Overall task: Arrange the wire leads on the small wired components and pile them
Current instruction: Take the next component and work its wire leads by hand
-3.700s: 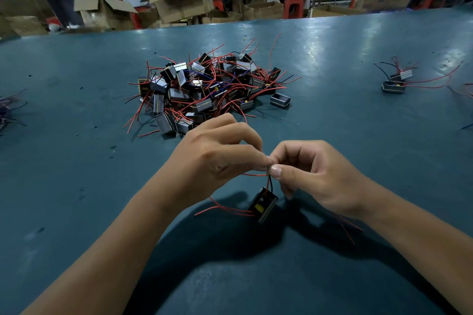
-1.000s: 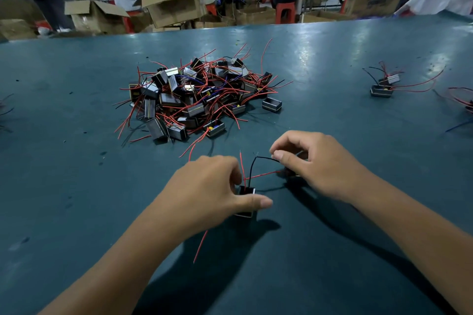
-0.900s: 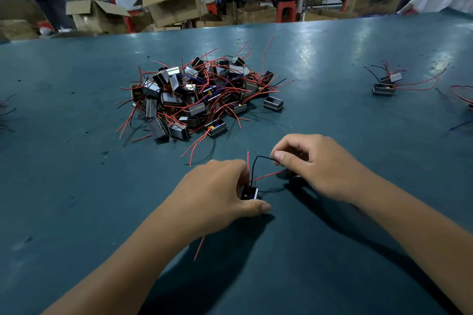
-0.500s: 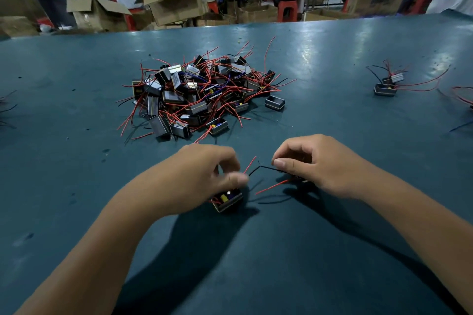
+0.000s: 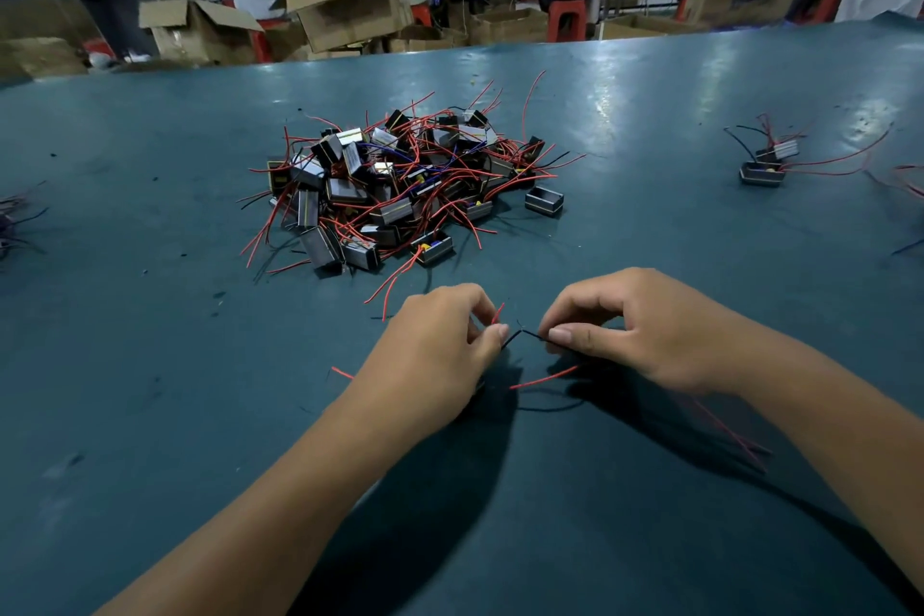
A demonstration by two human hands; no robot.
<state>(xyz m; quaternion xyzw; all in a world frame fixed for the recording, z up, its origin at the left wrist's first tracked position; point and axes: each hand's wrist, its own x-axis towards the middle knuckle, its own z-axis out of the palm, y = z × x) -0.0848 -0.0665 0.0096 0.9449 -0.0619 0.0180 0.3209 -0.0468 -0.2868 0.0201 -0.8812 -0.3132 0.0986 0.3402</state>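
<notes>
Both hands are hovering near the teal counter's (image 5: 150, 365) front edge: left hand (image 5: 435, 350) & right hand (image 5: 645, 330) are each pinching one thin black wire lead (image 5: 525, 335); its component is hidden. Tangled heap of small black boxy red-wired components (image 5: 400, 185) is sitting mid-counter.

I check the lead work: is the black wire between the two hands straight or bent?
Bent. The black wire makes a peak between the left hand and the right hand, which pinch it.

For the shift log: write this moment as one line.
left hand: pinches black lead | right hand: pinches same lead | red lead: on table | pile: beyond hands
</notes>
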